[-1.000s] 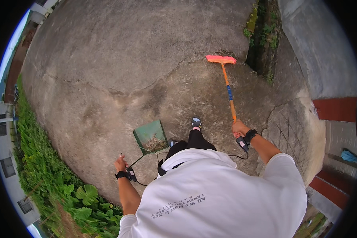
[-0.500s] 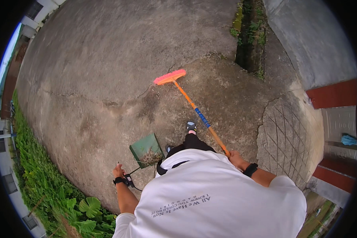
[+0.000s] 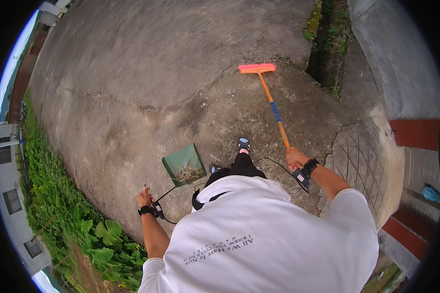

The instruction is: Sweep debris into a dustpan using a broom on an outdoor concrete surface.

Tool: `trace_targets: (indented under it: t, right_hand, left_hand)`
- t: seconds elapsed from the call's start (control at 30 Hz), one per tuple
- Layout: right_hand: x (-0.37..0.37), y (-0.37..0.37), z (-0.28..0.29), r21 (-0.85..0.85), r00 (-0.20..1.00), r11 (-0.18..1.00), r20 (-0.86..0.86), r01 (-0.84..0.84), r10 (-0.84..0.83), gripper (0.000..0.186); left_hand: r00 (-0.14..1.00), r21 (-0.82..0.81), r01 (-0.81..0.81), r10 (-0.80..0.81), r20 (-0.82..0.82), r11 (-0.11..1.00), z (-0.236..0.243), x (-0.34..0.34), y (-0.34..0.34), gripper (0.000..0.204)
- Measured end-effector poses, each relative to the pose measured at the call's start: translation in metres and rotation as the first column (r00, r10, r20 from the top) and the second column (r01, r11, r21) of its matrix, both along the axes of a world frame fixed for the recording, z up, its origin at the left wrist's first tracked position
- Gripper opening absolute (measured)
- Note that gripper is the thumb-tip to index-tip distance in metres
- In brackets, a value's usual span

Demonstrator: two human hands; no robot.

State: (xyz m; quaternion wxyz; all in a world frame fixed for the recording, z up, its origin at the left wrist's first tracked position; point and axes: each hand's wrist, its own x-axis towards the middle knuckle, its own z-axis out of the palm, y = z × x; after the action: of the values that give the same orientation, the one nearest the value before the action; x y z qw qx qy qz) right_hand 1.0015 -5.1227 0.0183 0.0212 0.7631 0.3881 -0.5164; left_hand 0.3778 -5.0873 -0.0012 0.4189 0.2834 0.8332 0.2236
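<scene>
Swinging back out from where it was half a second ago, the broom's pink head [image 3: 257, 68] is now sitting farther from the person and more to the right, close to the crack in the concrete ground [image 3: 132, 88] and near the overgrown drain channel [image 3: 327, 44]. The right hand [image 3: 295, 157] is gripping the top end of the orange broom handle [image 3: 274, 110], fingers curled tight around it. The left hand [image 3: 144, 197] is closing around the thin dark handle of the green dustpan [image 3: 183, 164], though the fingers themselves are too small to read. That dustpan is resting on the ground just left of the person's dark shoe [image 3: 243, 144], already holding a heap of dry leaves and twigs.

Risks, as I judge them: the pan is sitting tilted on a long, thin handle, so a jerk of the left hand could be spilling the litter back out. A wide stroke could also be pushing debris into the drain channel beside the broom head, or snagging bristles on the crack.
</scene>
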Motion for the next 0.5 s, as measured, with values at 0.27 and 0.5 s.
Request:
trace_targets:
  t: [0.27, 0.5]
  right_hand:
    - [-0.071, -0.093, 0.053, -0.009, 0.961, 0.974, -0.163, 0.227, -0.225, 0.015]
    - [-0.072, -0.075, 0.045, -0.008, 0.907, 0.926, -0.197, 0.378, -0.372, 0.016]
  left_hand:
    - [0.999, -0.072, -0.005, 0.009, 0.046, 0.997, -0.014, -0.001, 0.016, 0.033]
    - [0.998, -0.086, 0.064, -0.063, 0.021, 0.994, -0.016, 0.002, 0.018, 0.031]
